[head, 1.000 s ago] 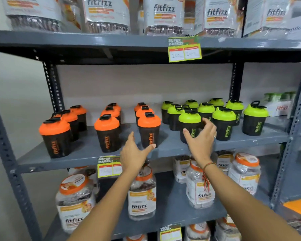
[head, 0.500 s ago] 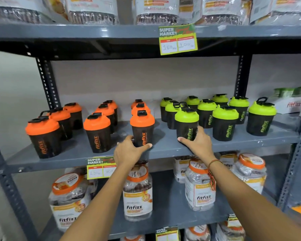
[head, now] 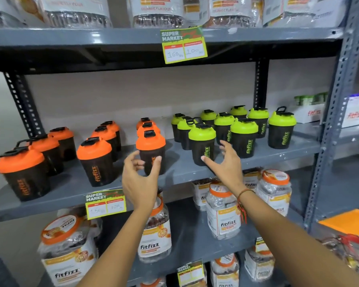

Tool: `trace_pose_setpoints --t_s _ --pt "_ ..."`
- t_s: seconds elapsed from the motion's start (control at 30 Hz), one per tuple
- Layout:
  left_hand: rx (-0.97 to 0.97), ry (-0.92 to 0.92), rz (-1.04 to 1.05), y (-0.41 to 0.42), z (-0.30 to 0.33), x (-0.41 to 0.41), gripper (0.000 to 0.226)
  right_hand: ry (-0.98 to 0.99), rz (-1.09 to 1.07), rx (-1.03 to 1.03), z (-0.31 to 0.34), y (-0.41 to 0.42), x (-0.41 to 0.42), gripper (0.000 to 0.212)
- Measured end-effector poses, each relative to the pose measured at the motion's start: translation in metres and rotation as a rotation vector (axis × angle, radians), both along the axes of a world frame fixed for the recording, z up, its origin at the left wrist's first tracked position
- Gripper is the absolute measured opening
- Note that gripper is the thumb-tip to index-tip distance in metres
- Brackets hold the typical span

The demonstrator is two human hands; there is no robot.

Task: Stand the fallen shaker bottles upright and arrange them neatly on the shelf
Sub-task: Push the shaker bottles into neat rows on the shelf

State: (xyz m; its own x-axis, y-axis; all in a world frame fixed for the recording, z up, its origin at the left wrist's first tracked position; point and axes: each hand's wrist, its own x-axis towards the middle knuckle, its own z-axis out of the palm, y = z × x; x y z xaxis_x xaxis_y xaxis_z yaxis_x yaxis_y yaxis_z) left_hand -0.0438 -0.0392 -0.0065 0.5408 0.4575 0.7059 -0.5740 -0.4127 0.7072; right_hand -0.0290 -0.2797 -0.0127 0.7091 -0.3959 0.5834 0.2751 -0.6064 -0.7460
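Observation:
Several black shaker bottles stand upright on the grey middle shelf [head: 195,172]: orange-lidded ones on the left, green-lidded ones on the right. My left hand [head: 140,179] is open, its fingers curved just in front of the front orange-lidded shaker [head: 151,149], not gripping it. My right hand [head: 226,164] is open with spread fingers beside the front green-lidded shaker [head: 202,142], just off its lower right side. No shaker lies on its side in view.
A yellow price tag [head: 105,204] hangs on the shelf edge below my left hand. Clear jars with orange lids [head: 224,212] fill the shelf below. Packets line the top shelf [head: 91,36]. A grey upright post [head: 327,129] stands at the right.
Both hands rested on the two front shakers half a second ago; now they have drawn back a little and opened. The camera has shifted slightly.

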Motion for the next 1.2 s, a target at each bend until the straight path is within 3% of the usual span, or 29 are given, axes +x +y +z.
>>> trace_pose_setpoints --t_s 0.2,0.3,0.37,0.43,0.53,0.63,0.73,0.87,0.97,1.2 --pt "0.211 -0.094 -0.253 -0.076 0.006 -0.013 0.035 -0.315 -0.175 0.017 0.014 -0.045 -0.02 0.039" --pt "0.393 -0.05 -0.372 -0.121 0.001 -0.012 0.026 -0.435 -0.287 0.039 0.022 -0.085 -0.024 0.028" --pt "0.528 0.017 -0.407 -0.15 -0.004 -0.006 0.031 -0.438 -0.365 0.068 0.024 -0.116 -0.024 0.034" --pt "0.631 0.085 -0.391 -0.179 -0.007 0.001 0.052 -0.372 -0.429 0.118 0.023 -0.148 -0.019 0.051" --pt "0.708 0.249 -0.269 -0.218 -0.008 0.017 0.096 -0.116 -0.438 0.153 0.023 -0.198 -0.005 0.089" --pt "0.694 0.399 -0.184 -0.247 -0.003 0.036 0.115 0.127 -0.339 0.087 0.021 -0.237 0.013 0.117" --pt "0.615 0.498 -0.149 -0.264 0.006 0.054 0.113 0.223 -0.296 -0.041 0.018 -0.262 0.027 0.108" --pt "0.545 0.547 -0.168 -0.275 0.012 0.064 0.089 0.224 -0.259 -0.182 0.014 -0.281 0.036 0.089" --pt "0.555 0.533 -0.129 -0.282 0.011 0.065 0.078 0.203 -0.256 -0.21 0.012 -0.288 0.038 0.084" --pt "0.567 0.505 -0.066 -0.291 0.01 0.059 0.079 0.166 -0.227 -0.197 0.007 -0.298 0.041 0.071"
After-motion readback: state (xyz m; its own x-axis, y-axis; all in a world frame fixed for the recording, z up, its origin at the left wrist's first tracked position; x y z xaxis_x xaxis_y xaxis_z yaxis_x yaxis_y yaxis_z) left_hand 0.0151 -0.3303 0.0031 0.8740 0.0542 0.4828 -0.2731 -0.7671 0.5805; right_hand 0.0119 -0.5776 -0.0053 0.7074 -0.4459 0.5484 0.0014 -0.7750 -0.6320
